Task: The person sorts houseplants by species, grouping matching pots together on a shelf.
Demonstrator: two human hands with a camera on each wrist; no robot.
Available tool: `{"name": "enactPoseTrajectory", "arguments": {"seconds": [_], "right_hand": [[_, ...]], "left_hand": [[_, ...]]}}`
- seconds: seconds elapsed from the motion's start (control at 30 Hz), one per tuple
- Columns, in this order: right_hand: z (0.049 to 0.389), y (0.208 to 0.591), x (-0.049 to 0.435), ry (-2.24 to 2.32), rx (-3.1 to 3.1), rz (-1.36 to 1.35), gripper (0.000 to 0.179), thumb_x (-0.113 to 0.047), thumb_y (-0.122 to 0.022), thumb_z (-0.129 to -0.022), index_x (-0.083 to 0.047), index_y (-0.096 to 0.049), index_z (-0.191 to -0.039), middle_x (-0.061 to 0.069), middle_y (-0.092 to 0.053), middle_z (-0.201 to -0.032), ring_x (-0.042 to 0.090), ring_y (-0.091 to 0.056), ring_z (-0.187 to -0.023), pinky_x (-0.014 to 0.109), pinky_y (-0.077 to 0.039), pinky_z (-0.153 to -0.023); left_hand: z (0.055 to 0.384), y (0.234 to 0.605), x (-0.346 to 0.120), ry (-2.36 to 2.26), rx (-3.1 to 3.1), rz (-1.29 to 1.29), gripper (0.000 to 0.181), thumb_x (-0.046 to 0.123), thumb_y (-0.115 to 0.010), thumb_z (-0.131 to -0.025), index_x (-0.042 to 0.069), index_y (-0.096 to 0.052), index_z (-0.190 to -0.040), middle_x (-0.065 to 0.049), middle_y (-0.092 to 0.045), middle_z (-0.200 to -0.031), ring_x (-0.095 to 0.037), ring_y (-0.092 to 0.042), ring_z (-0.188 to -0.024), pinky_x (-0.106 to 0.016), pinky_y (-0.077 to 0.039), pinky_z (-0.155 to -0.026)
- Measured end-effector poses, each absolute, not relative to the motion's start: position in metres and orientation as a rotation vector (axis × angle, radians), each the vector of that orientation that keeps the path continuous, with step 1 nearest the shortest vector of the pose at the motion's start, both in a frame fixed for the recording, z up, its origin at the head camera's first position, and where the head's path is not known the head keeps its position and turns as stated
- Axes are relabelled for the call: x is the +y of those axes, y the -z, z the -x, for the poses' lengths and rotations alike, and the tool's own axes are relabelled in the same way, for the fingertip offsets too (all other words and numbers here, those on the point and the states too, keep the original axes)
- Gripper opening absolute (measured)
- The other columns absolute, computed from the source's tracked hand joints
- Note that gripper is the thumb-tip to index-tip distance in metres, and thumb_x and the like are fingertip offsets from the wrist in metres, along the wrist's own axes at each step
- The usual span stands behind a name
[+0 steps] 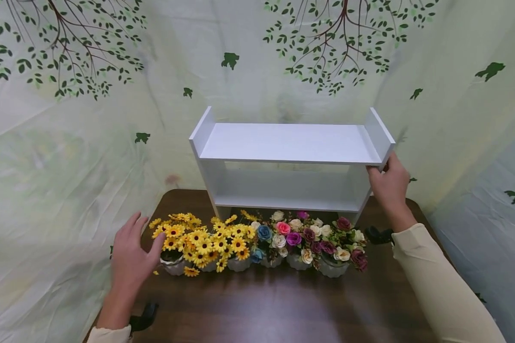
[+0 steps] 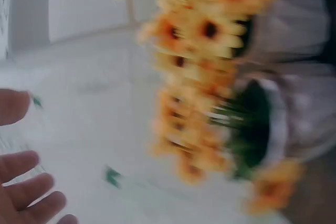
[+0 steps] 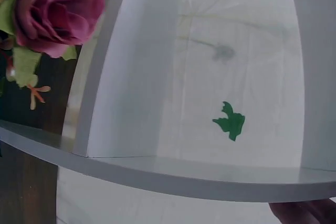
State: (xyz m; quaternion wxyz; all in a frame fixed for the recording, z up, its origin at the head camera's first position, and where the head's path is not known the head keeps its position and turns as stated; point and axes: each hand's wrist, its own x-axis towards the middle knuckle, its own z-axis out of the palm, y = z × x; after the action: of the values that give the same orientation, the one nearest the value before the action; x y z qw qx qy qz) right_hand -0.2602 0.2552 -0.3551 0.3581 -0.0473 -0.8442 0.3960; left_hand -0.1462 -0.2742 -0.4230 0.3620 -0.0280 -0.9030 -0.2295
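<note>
A white two-tier shelf [image 1: 287, 143] stands upright toward the back of the brown table, its side panels rising past the top board. My right hand [image 1: 390, 183] grips its right side panel just below the top board, with the thumb at the front and the other fingers partly hidden behind. In the right wrist view, only some fingers [image 3: 302, 212] show beside the panel's edge. My left hand [image 1: 133, 252] is apart from the shelf, its fingers spread and holding nothing. It hovers just left of the yellow daisy-like flowers [image 1: 203, 245] in pale pots [image 1: 173, 267].
In front of the shelf, more small pots [image 1: 332, 267] carry artificial roses [image 1: 293, 238] in purple, cream, pink and blue, in line with the yellow ones. The brown table [image 1: 274, 309] has rounded far corners. Behind it hangs a pale cloth [image 1: 249, 85] printed with leaves and branches.
</note>
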Motion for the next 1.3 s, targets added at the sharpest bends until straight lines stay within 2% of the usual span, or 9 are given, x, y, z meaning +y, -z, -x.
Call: {"name": "enactPoseTrajectory", "arguments": {"seconds": [0.1,0.27,0.53,0.67,0.77,0.87,1.03,1.2,1.3], "right_hand": [[0.262,0.354,0.256,-0.955,-2.182,0.105,0.030,-0.019,-0.055,-0.097,0.004,-0.065,-0.114,0.026,-0.071,-0.104,0.036,-0.065,-0.082,0.014,-0.031,-0.062],[0.264,0.354,0.259,-0.918,-2.179,0.095,0.027,-0.016,-0.054,-0.097,0.006,-0.065,-0.108,0.028,-0.072,-0.098,0.038,-0.064,-0.079,0.016,-0.031,-0.060],[0.264,0.351,0.262,-0.930,-2.214,0.116,0.032,-0.012,-0.051,-0.098,0.010,-0.055,-0.121,0.034,-0.065,-0.115,0.051,-0.064,-0.099,0.058,-0.049,-0.075],[0.265,0.350,0.262,-0.905,-2.235,0.111,0.033,-0.010,-0.049,-0.097,0.012,-0.053,-0.121,0.037,-0.064,-0.115,0.054,-0.062,-0.100,0.063,-0.048,-0.079],[0.264,0.350,0.262,-0.882,-2.254,0.115,0.033,-0.009,-0.049,-0.097,0.013,-0.052,-0.122,0.038,-0.063,-0.115,0.056,-0.062,-0.100,0.065,-0.049,-0.081],[0.264,0.352,0.263,-0.853,-2.274,0.115,0.033,-0.009,-0.050,-0.097,0.014,-0.050,-0.121,0.040,-0.063,-0.111,0.058,-0.061,-0.096,0.065,-0.048,-0.080],[0.265,0.356,0.262,-0.828,-2.290,0.082,0.033,-0.009,-0.049,-0.096,0.015,-0.049,-0.120,0.041,-0.063,-0.103,0.057,-0.060,-0.082,0.064,-0.047,-0.071],[0.266,0.358,0.258,-0.815,-2.300,0.059,0.034,-0.008,-0.050,-0.096,0.015,-0.049,-0.121,0.042,-0.063,-0.099,0.055,-0.059,-0.075,0.063,-0.047,-0.066],[0.265,0.357,0.257,-0.810,-2.300,0.061,0.033,-0.007,-0.051,-0.095,0.015,-0.049,-0.120,0.043,-0.064,-0.098,0.057,-0.060,-0.077,0.065,-0.047,-0.067]], "left_hand": [[0.129,0.448,-0.283,0.681,-2.245,-0.130,0.046,0.009,-0.074,-0.081,-0.009,-0.060,-0.122,-0.029,-0.056,-0.135,-0.048,-0.050,-0.124,-0.064,-0.039,-0.102],[0.111,0.488,-0.287,0.773,-2.110,-0.394,0.033,0.008,-0.069,-0.087,-0.007,-0.064,-0.116,-0.026,-0.063,-0.122,-0.043,-0.054,-0.116,-0.057,-0.042,-0.100],[0.118,0.541,-0.280,1.025,-2.340,-0.868,0.033,0.019,-0.060,-0.094,-0.002,-0.058,-0.119,-0.021,-0.063,-0.108,-0.022,-0.056,-0.083,-0.032,-0.037,-0.071],[0.130,0.555,-0.281,1.140,-2.590,-0.866,0.037,0.022,-0.057,-0.094,-0.003,-0.053,-0.121,-0.026,-0.063,-0.115,-0.031,-0.063,-0.089,-0.033,-0.044,-0.068],[0.139,0.562,-0.281,1.194,-2.674,-0.796,0.048,0.026,-0.059,-0.094,-0.007,-0.047,-0.128,-0.031,-0.057,-0.124,-0.043,-0.061,-0.104,-0.045,-0.051,-0.078],[0.147,0.568,-0.284,1.236,-2.657,-0.686,0.064,0.027,-0.066,-0.091,-0.008,-0.039,-0.137,-0.032,-0.049,-0.133,-0.047,-0.057,-0.116,-0.058,-0.048,-0.093],[0.159,0.576,-0.292,1.376,-2.536,-0.474,0.086,0.021,-0.079,-0.083,-0.003,-0.029,-0.148,-0.030,-0.040,-0.145,-0.042,-0.045,-0.131,-0.054,-0.041,-0.107],[0.168,0.575,-0.304,1.518,-2.592,-0.499,0.116,0.028,-0.082,-0.080,0.007,0.002,-0.156,-0.032,-0.018,-0.155,-0.048,-0.030,-0.138,-0.066,-0.028,-0.113],[0.178,0.573,-0.310,1.561,-2.673,-0.455,0.124,0.033,-0.083,-0.079,0.012,0.012,-0.156,-0.030,-0.012,-0.158,-0.049,-0.025,-0.141,-0.067,-0.023,-0.116]]}}
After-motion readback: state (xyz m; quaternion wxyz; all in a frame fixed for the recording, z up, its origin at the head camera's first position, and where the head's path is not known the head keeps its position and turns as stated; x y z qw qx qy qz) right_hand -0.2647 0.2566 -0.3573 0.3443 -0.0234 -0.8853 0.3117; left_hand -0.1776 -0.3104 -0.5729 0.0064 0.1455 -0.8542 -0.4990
